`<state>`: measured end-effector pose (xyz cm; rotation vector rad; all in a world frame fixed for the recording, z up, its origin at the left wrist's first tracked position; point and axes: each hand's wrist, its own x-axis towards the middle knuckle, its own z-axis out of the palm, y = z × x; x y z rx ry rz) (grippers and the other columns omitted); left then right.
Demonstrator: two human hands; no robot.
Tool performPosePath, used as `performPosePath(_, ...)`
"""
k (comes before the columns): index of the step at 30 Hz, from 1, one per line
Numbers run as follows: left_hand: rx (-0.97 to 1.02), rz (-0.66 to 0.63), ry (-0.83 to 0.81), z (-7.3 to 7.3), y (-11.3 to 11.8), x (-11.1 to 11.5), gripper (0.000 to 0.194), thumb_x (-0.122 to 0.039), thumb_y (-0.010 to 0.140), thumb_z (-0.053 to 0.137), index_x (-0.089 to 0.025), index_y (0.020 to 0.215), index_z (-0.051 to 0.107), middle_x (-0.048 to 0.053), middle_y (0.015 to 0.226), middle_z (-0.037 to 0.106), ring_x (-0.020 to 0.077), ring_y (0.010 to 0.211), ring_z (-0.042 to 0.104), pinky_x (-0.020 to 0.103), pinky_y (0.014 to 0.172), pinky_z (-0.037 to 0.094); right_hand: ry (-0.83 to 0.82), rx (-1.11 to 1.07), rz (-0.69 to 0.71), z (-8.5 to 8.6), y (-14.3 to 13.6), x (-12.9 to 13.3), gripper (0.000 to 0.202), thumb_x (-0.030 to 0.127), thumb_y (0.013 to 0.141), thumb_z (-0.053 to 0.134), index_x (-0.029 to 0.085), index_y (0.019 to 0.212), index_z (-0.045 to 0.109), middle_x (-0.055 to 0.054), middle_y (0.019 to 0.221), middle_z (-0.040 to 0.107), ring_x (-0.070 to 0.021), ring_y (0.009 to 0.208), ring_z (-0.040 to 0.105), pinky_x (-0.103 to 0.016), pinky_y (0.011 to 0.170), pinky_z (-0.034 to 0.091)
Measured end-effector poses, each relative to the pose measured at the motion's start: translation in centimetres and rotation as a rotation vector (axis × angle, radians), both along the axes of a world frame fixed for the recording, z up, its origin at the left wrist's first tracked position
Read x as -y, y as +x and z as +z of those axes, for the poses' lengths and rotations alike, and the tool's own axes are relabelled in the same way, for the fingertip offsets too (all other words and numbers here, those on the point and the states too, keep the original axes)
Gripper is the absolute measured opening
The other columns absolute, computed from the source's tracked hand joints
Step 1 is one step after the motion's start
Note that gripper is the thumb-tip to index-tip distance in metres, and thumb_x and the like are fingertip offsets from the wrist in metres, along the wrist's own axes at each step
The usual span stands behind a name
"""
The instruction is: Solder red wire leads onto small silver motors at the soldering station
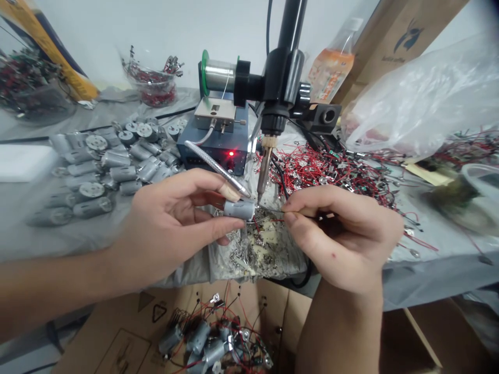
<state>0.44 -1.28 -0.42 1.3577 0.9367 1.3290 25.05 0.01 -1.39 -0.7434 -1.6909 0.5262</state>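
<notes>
My left hand is closed around a small silver electric motor, its end turned to the right. Right at that end stands the tip of a mounted soldering iron, pointing down. A bent metal solder feed tube reaches to the same spot from the solder feeder. My right hand pinches a thin dark wire that runs to the motor's end. Whether the wire touches the terminal is too small to tell.
Bare motors are piled at left. Red and black wired parts are heaped at right, near a plastic bag. A solder spool sits above the feeder. Below the table edge, wired motors lie on cardboard.
</notes>
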Motion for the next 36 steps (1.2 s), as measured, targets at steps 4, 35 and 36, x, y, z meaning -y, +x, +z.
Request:
performPosePath(4, 0.031, -0.008, 0.098, -0.8, -0.1, -0.3, 0.038, 0.004, 0.08, 0.105, -0.028, 0.1, 0.097, -0.009, 0.095, 0.094, 0.0123, 0.068, 0.089, 0.018, 0.063, 0.078, 0.036, -0.001, -0.001, 0.1, -0.1, -0.2, 0.017, 0.01, 0.089, 0.077, 0.025, 0.082, 0.078, 0.007, 0.062, 0.06, -0.0095, 0.051, 0.05, -0.026, 0.046, 0.034)
performPosePath(35, -0.032, 0.009, 0.182, -1.6, -0.2, -0.5, 0.034, 0.004, 0.087, 0.102, -0.025, 0.102, 0.094, -0.001, 0.107, 0.096, 0.019, 0.087, 0.095, 0.02, 0.068, 0.081, 0.042, 0.019, 0.033, -0.5, 0.2, -0.2, 0.019, 0.005, 0.092, 0.076, 0.023, 0.089, 0.08, 0.009, 0.067, 0.06, -0.0055, 0.055, 0.051, -0.02, 0.054, 0.04)
performPosePath(36, -0.039, 0.005, 0.179, -1.6, -0.3, -0.5, 0.035, 0.003, 0.087, 0.101, -0.027, 0.103, 0.094, -0.001, 0.107, 0.096, 0.0192, 0.088, 0.096, 0.019, 0.069, 0.081, 0.041, 0.017, 0.034, -0.5, 0.2, -0.2, 0.019, 0.005, 0.091, 0.076, 0.023, 0.089, 0.08, 0.009, 0.067, 0.059, -0.0057, 0.055, 0.051, -0.02, 0.053, 0.04)
